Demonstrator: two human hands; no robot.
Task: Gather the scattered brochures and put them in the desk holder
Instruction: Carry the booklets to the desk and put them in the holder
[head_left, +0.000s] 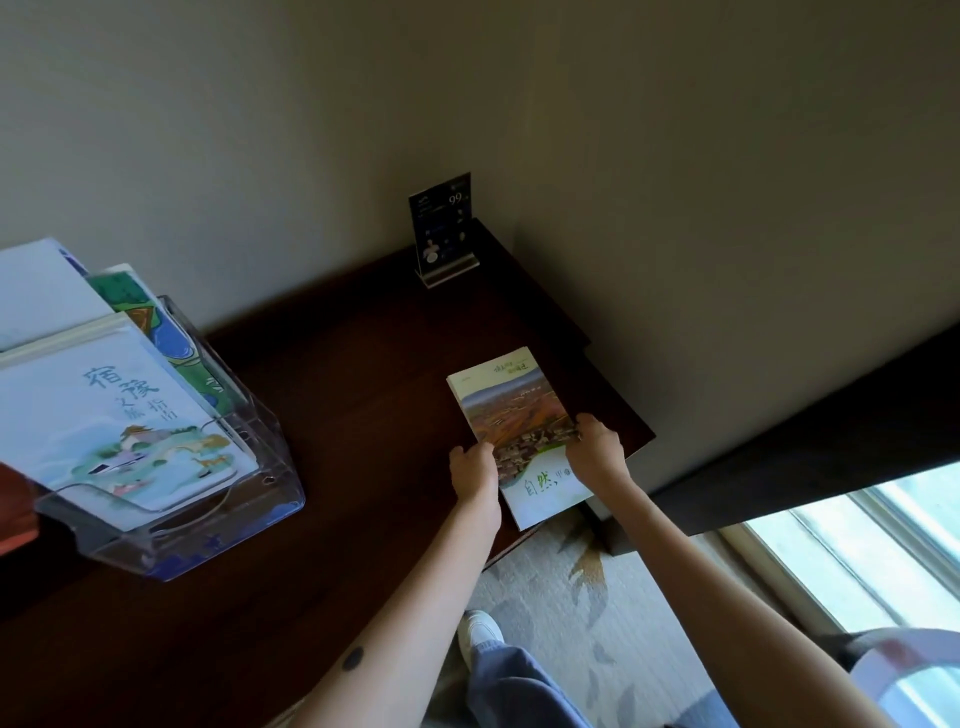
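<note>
A brochure (511, 410) with a landscape photo and a white lower part lies on the dark wooden desk (337, 405), its near corner past the desk's front edge. My left hand (474, 470) grips its left edge and my right hand (597, 449) grips its right edge, thumbs on the cover. At the left stands the clear acrylic desk holder (249, 488), holding several brochures; the front one (114, 410) is pale with a painted scene.
A small dark card in a clear stand (445, 234) sits at the desk's far end against the wall. A dark ledge (810, 431) and a window (883, 545) are at the right. Below lie patterned carpet (597, 597) and my shoe (480, 631).
</note>
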